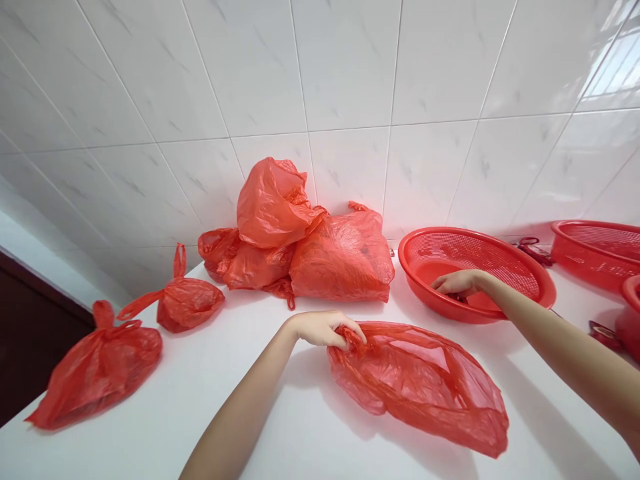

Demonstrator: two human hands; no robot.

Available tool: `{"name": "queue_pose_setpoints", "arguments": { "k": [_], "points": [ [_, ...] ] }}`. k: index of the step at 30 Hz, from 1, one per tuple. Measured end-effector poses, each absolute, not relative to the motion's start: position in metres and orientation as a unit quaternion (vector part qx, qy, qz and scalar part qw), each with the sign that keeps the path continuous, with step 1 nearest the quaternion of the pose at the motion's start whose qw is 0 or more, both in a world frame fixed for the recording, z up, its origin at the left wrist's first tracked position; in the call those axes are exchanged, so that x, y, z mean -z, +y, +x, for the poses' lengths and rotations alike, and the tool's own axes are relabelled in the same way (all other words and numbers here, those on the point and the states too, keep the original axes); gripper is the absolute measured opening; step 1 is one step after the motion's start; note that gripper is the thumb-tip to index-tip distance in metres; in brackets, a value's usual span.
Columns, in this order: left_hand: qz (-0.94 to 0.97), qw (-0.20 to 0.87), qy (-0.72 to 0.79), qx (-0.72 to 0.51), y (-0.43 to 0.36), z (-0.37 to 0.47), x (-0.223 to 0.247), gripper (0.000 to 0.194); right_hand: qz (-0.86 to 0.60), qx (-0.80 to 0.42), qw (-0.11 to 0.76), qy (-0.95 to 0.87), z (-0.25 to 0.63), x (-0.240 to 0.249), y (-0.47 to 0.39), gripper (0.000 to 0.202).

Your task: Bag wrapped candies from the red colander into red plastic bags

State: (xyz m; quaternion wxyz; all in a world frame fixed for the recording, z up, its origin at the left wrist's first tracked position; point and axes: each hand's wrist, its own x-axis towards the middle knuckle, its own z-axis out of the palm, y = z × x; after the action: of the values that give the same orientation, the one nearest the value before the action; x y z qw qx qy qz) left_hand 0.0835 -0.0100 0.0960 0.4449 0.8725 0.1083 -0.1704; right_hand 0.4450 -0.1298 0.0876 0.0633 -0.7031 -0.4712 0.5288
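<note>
My left hand pinches the edge of an open red plastic bag, which spreads to the right over the white table. My right hand reaches down inside a red mesh basket. Its fingers are closed around something small and dark at the basket's bottom, too hidden to name.
Filled red bags are piled against the tiled wall. Two knotted red bags lie on the white table at left. Another red basket stands at the far right, with small dark red items near it.
</note>
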Motion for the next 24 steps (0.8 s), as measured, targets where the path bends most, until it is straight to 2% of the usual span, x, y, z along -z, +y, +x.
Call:
{"name": "queue_pose_setpoints", "arguments": {
  "k": [7,12,16,24],
  "points": [
    [0.866,0.458,0.106,0.169,-0.01,0.084,-0.096,0.039,-0.648,-0.57,0.087,-0.498,0.45,-0.099,-0.143,0.062],
    [0.87,0.455,0.097,0.163,-0.008,0.084,-0.093,0.038,-0.569,-0.618,0.024,-0.543,0.437,-0.119,-0.142,0.082],
    [0.87,0.457,0.092,0.158,-0.007,0.083,-0.091,0.037,-0.551,-0.617,-0.025,-0.561,0.427,-0.126,-0.136,0.077],
    [0.876,0.444,0.103,0.159,-0.01,0.083,-0.096,0.039,-0.576,-0.565,0.002,-0.59,0.413,-0.131,-0.15,0.061]
  ]
}}
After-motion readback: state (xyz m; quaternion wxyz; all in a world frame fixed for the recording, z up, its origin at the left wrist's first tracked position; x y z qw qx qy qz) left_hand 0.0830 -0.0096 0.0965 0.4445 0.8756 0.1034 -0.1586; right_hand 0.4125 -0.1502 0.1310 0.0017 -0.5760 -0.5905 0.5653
